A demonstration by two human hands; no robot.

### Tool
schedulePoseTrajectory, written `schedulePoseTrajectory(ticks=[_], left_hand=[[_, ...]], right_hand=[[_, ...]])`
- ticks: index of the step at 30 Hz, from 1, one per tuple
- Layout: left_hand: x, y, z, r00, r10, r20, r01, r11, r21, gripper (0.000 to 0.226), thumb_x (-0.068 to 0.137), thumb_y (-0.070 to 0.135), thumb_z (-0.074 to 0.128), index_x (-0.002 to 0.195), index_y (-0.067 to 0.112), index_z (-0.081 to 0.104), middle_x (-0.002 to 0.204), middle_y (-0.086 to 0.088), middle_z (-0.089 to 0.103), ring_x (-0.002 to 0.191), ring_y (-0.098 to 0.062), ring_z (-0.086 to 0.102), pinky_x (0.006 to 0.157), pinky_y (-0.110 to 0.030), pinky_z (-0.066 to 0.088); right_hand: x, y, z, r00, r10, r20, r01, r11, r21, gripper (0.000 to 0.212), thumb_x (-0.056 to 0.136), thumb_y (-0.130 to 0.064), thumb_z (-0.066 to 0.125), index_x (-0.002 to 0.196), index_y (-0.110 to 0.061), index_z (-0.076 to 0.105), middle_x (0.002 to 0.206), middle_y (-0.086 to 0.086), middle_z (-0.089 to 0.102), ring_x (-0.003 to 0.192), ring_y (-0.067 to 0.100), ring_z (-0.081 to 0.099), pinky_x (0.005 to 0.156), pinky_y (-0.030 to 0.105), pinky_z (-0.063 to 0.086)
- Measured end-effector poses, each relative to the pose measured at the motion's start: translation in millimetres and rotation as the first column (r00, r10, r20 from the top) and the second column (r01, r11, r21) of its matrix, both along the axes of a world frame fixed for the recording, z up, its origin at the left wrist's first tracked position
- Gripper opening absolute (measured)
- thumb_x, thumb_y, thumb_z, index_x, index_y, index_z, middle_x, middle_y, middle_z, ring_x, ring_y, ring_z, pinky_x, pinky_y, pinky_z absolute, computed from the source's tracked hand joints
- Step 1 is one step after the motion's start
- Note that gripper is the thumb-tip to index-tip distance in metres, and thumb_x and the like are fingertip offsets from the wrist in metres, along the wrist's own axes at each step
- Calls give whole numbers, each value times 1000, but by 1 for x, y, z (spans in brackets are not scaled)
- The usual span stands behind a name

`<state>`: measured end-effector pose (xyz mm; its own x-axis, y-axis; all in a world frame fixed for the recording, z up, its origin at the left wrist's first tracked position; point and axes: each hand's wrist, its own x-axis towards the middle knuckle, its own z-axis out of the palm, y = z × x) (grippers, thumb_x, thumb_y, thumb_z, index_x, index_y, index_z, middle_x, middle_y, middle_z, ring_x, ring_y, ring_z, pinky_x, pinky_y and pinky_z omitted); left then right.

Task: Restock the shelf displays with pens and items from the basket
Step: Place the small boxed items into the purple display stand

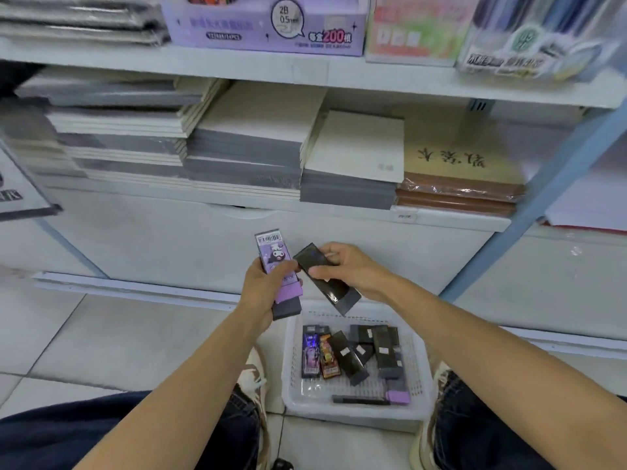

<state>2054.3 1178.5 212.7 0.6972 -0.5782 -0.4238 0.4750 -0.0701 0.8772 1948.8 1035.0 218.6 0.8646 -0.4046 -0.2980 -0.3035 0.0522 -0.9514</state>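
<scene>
A white basket [353, 411] on the floor holds dark, slim packs [347, 356]. Above it, the left hand [263, 287] grips a purple cartoon-printed pack [274, 249] stacked on others; the right hand [353, 269] pinches a glossy black pack [330, 290]. Notebooks [258, 130] fill the shelf beyond.

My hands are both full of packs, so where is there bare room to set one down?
Bare floor tiles lie left of the basket, beyond the shoe. Inside the basket, mainly the near-left corner is free; packs crowd the rest. Notebook stacks cover the shelf edge to edge.
</scene>
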Motion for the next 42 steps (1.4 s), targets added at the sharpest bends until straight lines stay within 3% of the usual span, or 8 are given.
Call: schedulePoseTrajectory(ticks=[7, 14, 18, 22, 26, 29, 35, 42], left_hand=[[5, 7, 67, 979, -45, 197, 43, 999, 15, 28, 82, 21, 77, 105, 20, 60, 95, -7, 70, 73, -19, 66, 55, -25, 55], [20, 15, 137, 947, 167, 273, -164, 986, -31, 39, 78, 18, 80, 112, 14, 60, 91, -7, 69, 65, -17, 65, 45, -26, 50], [29, 22, 172, 932, 262, 251, -239, 964, -118, 38, 78, 15, 79, 110, 14, 58, 88, -6, 66, 63, -18, 62, 40, -30, 50], [32, 27, 196, 922, 250, 294, -221, 967, -129, 39, 79, 15, 79, 111, 11, 58, 85, -5, 65, 63, -15, 61, 40, -26, 49], [31, 31, 213, 933, 98, 346, -68, 993, -96, 38, 78, 18, 80, 110, 12, 60, 93, -7, 69, 68, -16, 64, 47, -27, 52], [28, 32, 222, 932, 6, 362, 49, 988, -143, 32, 81, 19, 78, 107, 13, 61, 80, -3, 74, 61, -13, 69, 48, -24, 53], [27, 28, 233, 933, 40, 357, 66, 957, -281, 37, 81, 18, 76, 113, 11, 60, 94, -11, 74, 65, -14, 70, 52, -26, 55], [57, 32, 248, 927, 151, 344, -36, 947, -318, 40, 82, 19, 75, 117, 9, 57, 102, -15, 70, 72, -20, 67, 58, -31, 56]], right_hand=[[-3, 8, 70, 989, 146, 15, -143, 984, -108, 38, 84, -5, 71, 120, 0, 58, 100, 17, 67, 87, 25, 61, 87, 40, 51], [-14, 18, 118, 966, 249, -63, -253, 880, -402, 67, 80, -17, 78, 129, -26, 34, 120, 3, 56, 96, 16, 62, 81, 30, 55], [-21, 19, 149, 942, 210, 263, -74, 892, -447, 73, 77, -3, 78, 130, -32, 38, 133, 4, 44, 108, 19, 59, 88, 29, 55], [-23, 21, 184, 856, 216, 469, 82, 841, -535, 37, 81, -3, 74, 114, -18, 65, 140, -3, 47, 116, 12, 58, 91, 29, 53], [-16, 23, 216, 749, 32, 662, 286, 885, -367, 18, 84, 1, 68, 102, -2, 69, 100, 2, 70, 80, 9, 65, 79, 22, 52], [-6, 24, 242, 698, -61, 713, 400, 859, -319, 8, 88, -7, 66, 91, 0, 66, 73, -2, 66, 59, 7, 59, 59, 17, 49], [24, 26, 277, 593, -191, 783, 662, 668, -339, 40, 90, -34, 65, 74, 2, 57, 72, 19, 60, 57, 15, 52, 51, 25, 43], [50, 16, 298, 780, -23, 625, 415, 767, -489, 22, 90, -18, 67, 101, -1, 61, 80, 12, 67, 46, 8, 55, 43, 19, 44]])
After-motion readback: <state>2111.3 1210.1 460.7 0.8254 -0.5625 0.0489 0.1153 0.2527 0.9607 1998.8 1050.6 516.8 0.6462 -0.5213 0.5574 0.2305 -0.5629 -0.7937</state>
